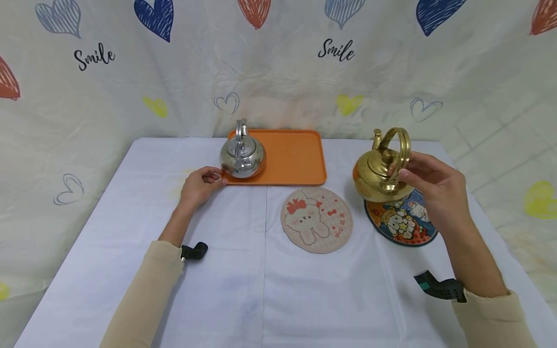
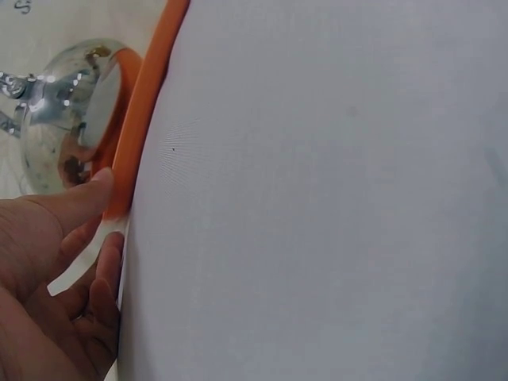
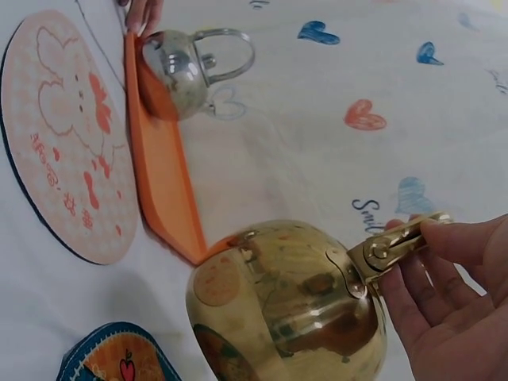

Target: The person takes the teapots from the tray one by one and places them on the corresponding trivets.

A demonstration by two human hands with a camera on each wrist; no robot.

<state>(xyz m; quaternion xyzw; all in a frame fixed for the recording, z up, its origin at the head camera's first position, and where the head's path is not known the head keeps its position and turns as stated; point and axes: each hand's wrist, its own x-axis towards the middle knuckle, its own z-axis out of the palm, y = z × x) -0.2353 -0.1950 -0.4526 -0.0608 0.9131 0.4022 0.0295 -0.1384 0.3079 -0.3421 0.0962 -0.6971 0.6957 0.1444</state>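
My right hand [image 1: 439,186] grips the arched handle of a shiny gold teapot [image 1: 378,176], which hangs above a blue patterned round mat [image 1: 402,220]. In the right wrist view the gold teapot [image 3: 294,309] shows its rounded body, with thumb and fingers pinching the handle. At the near left corner of the orange tray [image 1: 293,157], my left hand [image 1: 202,186] holds the rim, the thumb [image 2: 99,182] on top of it in the left wrist view. A silver teapot [image 1: 242,157] stands on the tray's left end, its handle upright.
A pink round mat [image 1: 317,220] with a rabbit drawing lies in front of the tray, left of the blue mat. White cloth [image 1: 209,299] covers the table. Behind it hangs a pale curtain [image 1: 283,72] printed with hearts. Each wrist wears a small black camera [image 1: 194,251].
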